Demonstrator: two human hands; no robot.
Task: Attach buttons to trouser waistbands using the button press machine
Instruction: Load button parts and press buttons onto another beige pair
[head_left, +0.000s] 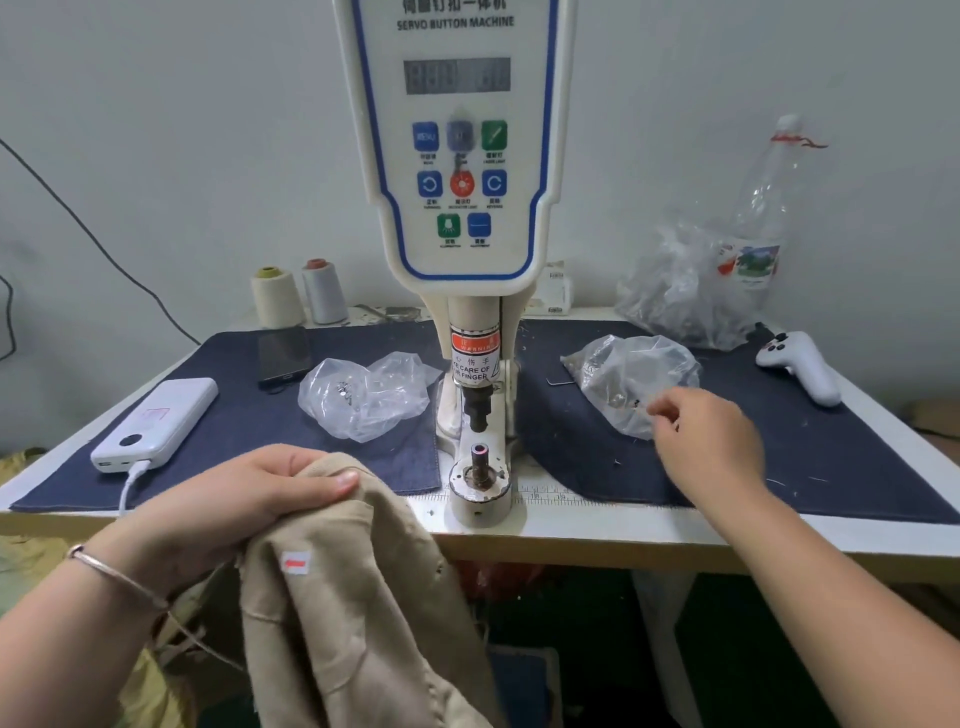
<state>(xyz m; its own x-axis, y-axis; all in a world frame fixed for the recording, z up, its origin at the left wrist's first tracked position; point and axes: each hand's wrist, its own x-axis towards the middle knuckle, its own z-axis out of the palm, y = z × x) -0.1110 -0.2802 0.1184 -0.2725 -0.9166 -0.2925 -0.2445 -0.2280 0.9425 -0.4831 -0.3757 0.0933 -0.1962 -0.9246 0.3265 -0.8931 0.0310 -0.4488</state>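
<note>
Head view, trousers (358, 613) cut off below, right hand (711, 441) fingertips blurred

The button press machine (457, 156) head, above both hands, reads "SERVO BUTTON MACHINE". Its warning sticker (472, 358), between the left hand (249, 504) and right hand (711, 441), reads "CARE OF FINGER". The ruler strip (550, 493) on the surface by the right hand shows 18 and 19.

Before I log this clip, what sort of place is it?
Likely a small garment workshop: a servo button machine on the worktable, thread cones behind it, and beige trousers held in the left hand.
</note>
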